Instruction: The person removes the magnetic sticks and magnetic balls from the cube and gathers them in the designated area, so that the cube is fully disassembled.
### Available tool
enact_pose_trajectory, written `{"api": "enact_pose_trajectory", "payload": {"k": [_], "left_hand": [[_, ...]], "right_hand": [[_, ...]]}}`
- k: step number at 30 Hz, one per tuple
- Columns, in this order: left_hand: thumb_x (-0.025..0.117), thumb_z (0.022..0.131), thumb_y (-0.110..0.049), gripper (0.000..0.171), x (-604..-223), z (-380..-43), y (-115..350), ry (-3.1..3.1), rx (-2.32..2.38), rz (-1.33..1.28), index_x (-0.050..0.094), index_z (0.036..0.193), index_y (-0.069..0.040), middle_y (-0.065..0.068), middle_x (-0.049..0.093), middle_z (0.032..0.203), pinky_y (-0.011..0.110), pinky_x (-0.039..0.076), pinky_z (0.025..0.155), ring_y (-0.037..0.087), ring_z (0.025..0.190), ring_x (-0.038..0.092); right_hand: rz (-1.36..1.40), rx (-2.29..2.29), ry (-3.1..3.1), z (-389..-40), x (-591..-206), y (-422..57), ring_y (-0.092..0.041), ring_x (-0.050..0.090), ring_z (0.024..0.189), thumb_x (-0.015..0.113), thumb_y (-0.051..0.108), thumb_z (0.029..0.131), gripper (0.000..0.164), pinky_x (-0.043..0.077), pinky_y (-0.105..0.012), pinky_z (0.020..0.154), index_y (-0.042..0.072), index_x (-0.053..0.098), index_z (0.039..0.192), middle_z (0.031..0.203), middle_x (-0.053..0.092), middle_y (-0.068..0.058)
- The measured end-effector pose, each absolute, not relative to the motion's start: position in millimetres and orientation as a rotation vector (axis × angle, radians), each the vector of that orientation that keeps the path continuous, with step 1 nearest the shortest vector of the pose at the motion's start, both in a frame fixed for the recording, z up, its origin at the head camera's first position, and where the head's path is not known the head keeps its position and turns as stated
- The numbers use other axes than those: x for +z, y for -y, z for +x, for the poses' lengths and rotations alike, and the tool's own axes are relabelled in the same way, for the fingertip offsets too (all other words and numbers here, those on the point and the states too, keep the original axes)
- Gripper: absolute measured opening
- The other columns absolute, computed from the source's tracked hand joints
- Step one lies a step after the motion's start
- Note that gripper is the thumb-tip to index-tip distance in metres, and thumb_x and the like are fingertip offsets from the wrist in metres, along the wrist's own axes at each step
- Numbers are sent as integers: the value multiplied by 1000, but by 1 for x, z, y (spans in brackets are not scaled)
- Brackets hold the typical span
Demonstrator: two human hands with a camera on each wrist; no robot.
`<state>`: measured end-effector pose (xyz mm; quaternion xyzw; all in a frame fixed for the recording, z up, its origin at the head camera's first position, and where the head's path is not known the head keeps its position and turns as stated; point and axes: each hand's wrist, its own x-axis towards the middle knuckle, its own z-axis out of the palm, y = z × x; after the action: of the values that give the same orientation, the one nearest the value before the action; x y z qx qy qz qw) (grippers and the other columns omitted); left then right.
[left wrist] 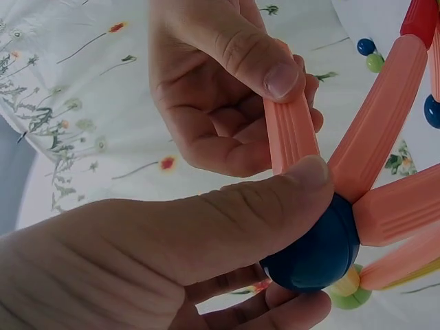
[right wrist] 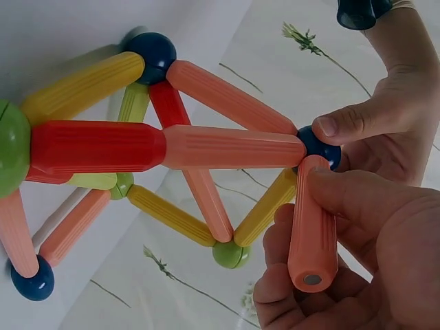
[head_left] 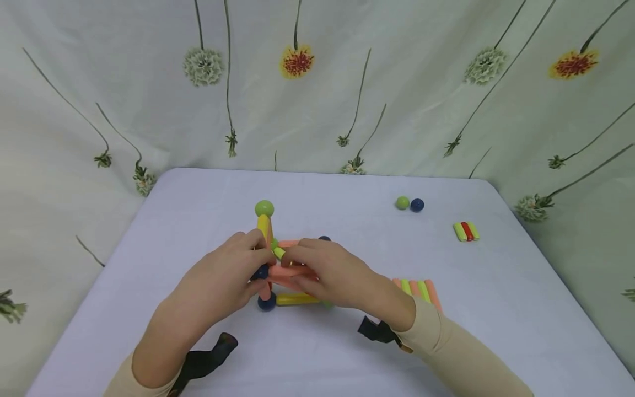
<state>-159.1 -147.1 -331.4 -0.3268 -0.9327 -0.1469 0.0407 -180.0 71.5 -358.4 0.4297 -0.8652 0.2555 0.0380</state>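
A frame of magnetic rods and balls stands on the table, with a green ball (head_left: 264, 208) at its top and a yellow rod (head_left: 297, 299) low at the front. My left hand (head_left: 220, 273) grips a blue ball (left wrist: 313, 251) of this frame between thumb and fingers. Several pink rods meet at that ball. My right hand (head_left: 342, 273) pinches a pink rod (right wrist: 313, 227), thumb on top and fingers beneath. One end of it is right at the blue ball; the other shows a round metal disc. In the head view both hands hide much of the frame.
A loose green ball (head_left: 402, 203) and a blue ball (head_left: 417, 205) lie side by side at the back right. Short yellow-green and red rods (head_left: 466, 231) lie nearer the right edge. Longer pink and yellow-green rods (head_left: 421, 289) lie in a row, partly behind my right forearm.
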Motion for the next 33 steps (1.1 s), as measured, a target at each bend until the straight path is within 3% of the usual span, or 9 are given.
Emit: {"api": "enact_pose_trajectory", "payload": {"k": [5,12,17,25,33], "left_hand": [[88,69,-19,30,-332,-158,147,2860,-452,-1017,71,93,-14,-4,51,96,24,46,65,17,89,48],[88,71,-15,29,-332,-158,144,2852,-395,-1015,71,94,-12,-3,52,97,24,45,65,17,86,48],[87,72,-18,31,-330,-158,143,2881,-364,-1001,72,97,-11,-1,53,99,24,46,65,18,87,48],[87,72,-15,32,-328,-157,145,2897,-338,-975,73,101,-9,2,54,100,25,49,67,20,91,50],[88,72,-14,33,-329,-157,146,2884,-339,-978,73,101,-9,1,53,100,25,48,66,19,90,49]], "right_hand": [[1344,832,2650,-178,-360,-74,-9,52,83,71,11,89,17,44,-18,73,14,66,106,98,62,5],[1362,902,2696,-167,-366,-83,-7,47,80,72,23,90,14,41,-20,70,17,71,103,90,61,16],[1160,980,2770,-157,-366,-103,-7,48,79,74,23,89,18,43,-25,65,23,69,106,93,62,21],[821,1016,2865,-158,-368,-152,-8,53,70,72,23,90,28,45,-25,55,27,62,116,92,64,18],[445,928,2875,-154,-385,-214,-12,54,66,73,21,89,28,45,-26,54,19,62,115,89,66,7]]}}
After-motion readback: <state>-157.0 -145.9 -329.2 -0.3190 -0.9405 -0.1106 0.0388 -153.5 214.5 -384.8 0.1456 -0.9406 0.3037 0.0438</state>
